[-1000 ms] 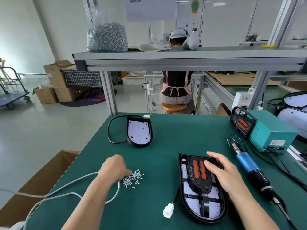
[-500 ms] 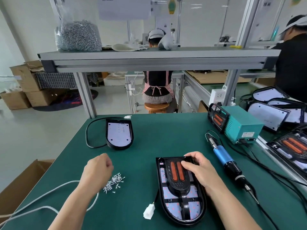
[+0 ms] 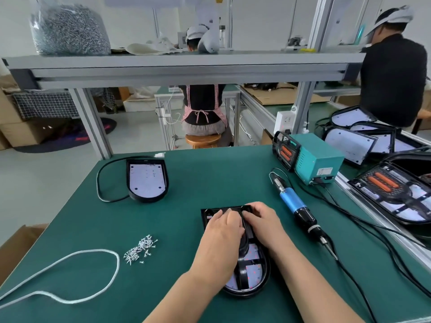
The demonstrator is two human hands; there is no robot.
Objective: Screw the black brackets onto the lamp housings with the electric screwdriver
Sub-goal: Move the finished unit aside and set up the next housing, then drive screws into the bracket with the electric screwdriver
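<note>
While left hand (image 3: 220,234) and right hand (image 3: 262,222) cover bracket (image 3: 244,244) on housing (image 3: 247,293), grips unclear.
</note>
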